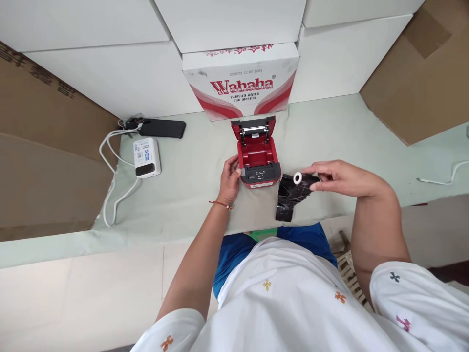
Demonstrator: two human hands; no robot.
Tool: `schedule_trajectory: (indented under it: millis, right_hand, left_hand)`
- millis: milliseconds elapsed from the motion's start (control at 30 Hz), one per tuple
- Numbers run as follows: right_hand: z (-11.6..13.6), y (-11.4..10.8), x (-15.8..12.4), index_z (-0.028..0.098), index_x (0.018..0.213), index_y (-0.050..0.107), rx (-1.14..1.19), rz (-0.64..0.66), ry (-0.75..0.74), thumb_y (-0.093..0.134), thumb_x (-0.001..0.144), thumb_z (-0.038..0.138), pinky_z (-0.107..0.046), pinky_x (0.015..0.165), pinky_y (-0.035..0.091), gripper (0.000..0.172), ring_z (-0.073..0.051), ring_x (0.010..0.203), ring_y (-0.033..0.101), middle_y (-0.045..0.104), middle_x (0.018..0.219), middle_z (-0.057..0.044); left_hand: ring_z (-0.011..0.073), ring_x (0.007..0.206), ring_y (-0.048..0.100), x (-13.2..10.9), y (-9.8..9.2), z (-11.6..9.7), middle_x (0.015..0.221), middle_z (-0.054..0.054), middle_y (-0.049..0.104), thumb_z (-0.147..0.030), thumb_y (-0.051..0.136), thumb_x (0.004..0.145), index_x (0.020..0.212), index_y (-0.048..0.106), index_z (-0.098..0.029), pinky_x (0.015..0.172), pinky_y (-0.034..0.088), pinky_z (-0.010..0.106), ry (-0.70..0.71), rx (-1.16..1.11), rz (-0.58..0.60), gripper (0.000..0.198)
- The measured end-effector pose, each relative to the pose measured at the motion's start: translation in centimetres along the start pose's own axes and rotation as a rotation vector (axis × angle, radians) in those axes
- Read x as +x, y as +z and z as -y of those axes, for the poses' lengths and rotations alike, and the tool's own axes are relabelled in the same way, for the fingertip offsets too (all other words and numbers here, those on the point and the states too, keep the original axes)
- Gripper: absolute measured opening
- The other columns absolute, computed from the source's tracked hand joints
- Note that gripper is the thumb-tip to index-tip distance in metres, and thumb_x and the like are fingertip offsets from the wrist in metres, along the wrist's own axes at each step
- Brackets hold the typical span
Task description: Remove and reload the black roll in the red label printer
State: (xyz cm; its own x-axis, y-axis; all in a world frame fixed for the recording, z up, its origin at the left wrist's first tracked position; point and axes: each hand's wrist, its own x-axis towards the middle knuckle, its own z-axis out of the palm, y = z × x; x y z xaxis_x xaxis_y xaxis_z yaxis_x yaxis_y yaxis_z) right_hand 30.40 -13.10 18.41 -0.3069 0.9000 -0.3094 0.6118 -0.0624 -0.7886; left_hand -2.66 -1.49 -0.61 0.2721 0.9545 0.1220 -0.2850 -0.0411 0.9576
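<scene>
Clearly, most of the action is gathered toward the near edge of the cloth-covered desk [198,171], around its middle. A red printer [261,155] is set there, its lid [254,130] swung up toward the far edge, its red bay exposed and its black control panel turned to the near edge. By the left hand [230,181] the printer's left side is gripped, with the thumb laid at the front-left corner and the fingers bent along the wall.

By the right hand [342,180] a black roll [298,190] with a white core end is pinched between thumb and fingers, just beside the printer's front-right corner; whether the two are touching cannot be told. A loose black flap is hung from the roll toward the near edge.

Behind the raised lid, the far edge is bounded by a Wahaha box [242,90], so little room is left there. Wider room is given by the cloth on both sides: leftward as far as a white device [147,157] and a black phone [163,128], set toward the far-left corner beside a brown carton [51,146]; rightward beneath the right forearm, where a white cable [439,183] is laid near the right end.
</scene>
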Motion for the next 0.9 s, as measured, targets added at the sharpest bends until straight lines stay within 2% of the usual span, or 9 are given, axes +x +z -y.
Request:
schedule_trajectory:
  millis: [100, 167, 233, 300, 433, 600, 667, 767, 900]
  right_hand:
    - [3.2, 0.0, 3.5, 0.025, 0.138, 0.075, -0.07, -0.105, -0.051, 0.07, 0.092, 0.044, -0.031, 0.074, 0.052, 0.05, -0.018, 0.076, 0.066, 0.078, 0.096, -0.002]
    - [4.8, 1.1, 6.9, 0.023, 0.138, 0.075, -0.193, -0.218, -0.067, 0.068, 0.093, 0.03, -0.033, 0.081, 0.054, 0.046, -0.021, 0.086, 0.07, 0.08, 0.11, -0.004]
    - [5.9, 2.8, 10.1, 0.022, 0.137, 0.074, -0.378, -0.278, -0.056, 0.066, 0.092, 0.021, -0.038, 0.09, 0.055, 0.046, -0.027, 0.101, 0.073, 0.079, 0.126, -0.008]
    - [6.8, 4.3, 12.5, 0.021, 0.136, 0.074, -0.563, -0.274, -0.008, 0.065, 0.092, 0.017, -0.041, 0.093, 0.055, 0.045, -0.032, 0.111, 0.072, 0.077, 0.132, -0.011]
    - [7.7, 6.1, 15.1, 0.021, 0.131, 0.074, -0.766, -0.21, 0.091, 0.064, 0.093, 0.014, -0.043, 0.088, 0.056, 0.041, -0.036, 0.111, 0.074, 0.078, 0.129, -0.015]
    - [7.4, 6.6, 16.7, 0.017, 0.127, 0.076, -0.834, -0.143, 0.165, 0.059, 0.095, 0.013, -0.042, 0.086, 0.057, 0.037, -0.037, 0.114, 0.074, 0.078, 0.127, -0.019]
    - [7.0, 6.6, 17.0, 0.018, 0.127, 0.076, -0.817, -0.156, 0.158, 0.059, 0.095, 0.013, -0.043, 0.087, 0.057, 0.037, -0.038, 0.116, 0.073, 0.077, 0.128, -0.018]
    - [6.3, 6.7, 16.0, 0.02, 0.133, 0.074, -0.702, -0.239, 0.039, 0.062, 0.096, 0.017, -0.045, 0.091, 0.058, 0.039, -0.036, 0.117, 0.072, 0.074, 0.136, -0.015]
    - [5.2, 8.7, 11.6, 0.018, 0.127, 0.076, -0.486, -0.415, -0.25, 0.056, 0.104, 0.021, -0.047, 0.105, 0.056, 0.031, -0.031, 0.122, 0.068, 0.074, 0.137, -0.013]
  left_hand:
    - [0.0307, 0.148, 0.058, 0.0, 0.1, 0.2, 0.153, 0.011, 0.064, -0.06, 0.078, 0.088, 0.136, 0.061, -0.028, 0.127, 0.045, 0.051, -0.003, -0.016, -0.018, 0.06]
    - [0.031, 0.147, 0.059, 0.0, 0.1, 0.4, 0.151, 0.012, 0.065, -0.06, 0.079, 0.088, 0.135, 0.061, -0.028, 0.127, 0.044, 0.052, -0.006, -0.018, -0.027, 0.06]
    - [0.0312, 0.147, 0.06, 0.0, 0.1, 0.5, 0.15, 0.012, 0.065, -0.061, 0.079, 0.088, 0.135, 0.06, -0.027, 0.127, 0.044, 0.053, 0.003, -0.011, -0.031, 0.061]
    - [0.0316, 0.147, 0.06, 0.0, 0.1, 0.7, 0.15, 0.013, 0.065, -0.062, 0.079, 0.088, 0.134, 0.06, -0.027, 0.127, 0.043, 0.054, 0.014, 0.0, -0.034, 0.061]
    - [0.0324, 0.147, 0.059, 0.0, 0.0, 0.9, 0.152, 0.013, 0.063, -0.062, 0.079, 0.088, 0.135, 0.059, -0.027, 0.128, 0.042, 0.055, 0.014, 0.011, -0.04, 0.062]
    - [0.0316, 0.151, 0.056, 0.1, 0.0, 1.1, 0.154, 0.013, 0.062, -0.063, 0.077, 0.09, 0.138, 0.057, -0.028, 0.131, 0.039, 0.055, 0.015, 0.013, -0.016, 0.062]
    - [0.0317, 0.151, 0.055, 0.0, 0.0, 1.0, 0.156, 0.013, 0.06, -0.063, 0.076, 0.09, 0.138, 0.056, -0.028, 0.132, 0.039, 0.055, 0.009, 0.016, -0.011, 0.062]
    - [0.0324, 0.152, 0.055, 0.0, 0.0, 1.0, 0.157, 0.013, 0.059, -0.062, 0.077, 0.09, 0.138, 0.056, -0.028, 0.132, 0.039, 0.055, 0.009, 0.017, -0.019, 0.062]
    - [0.0325, 0.153, 0.054, -0.1, 0.0, 0.8, 0.157, 0.013, 0.059, -0.062, 0.076, 0.09, 0.139, 0.056, -0.028, 0.132, 0.039, 0.055, 0.005, 0.017, -0.019, 0.062]
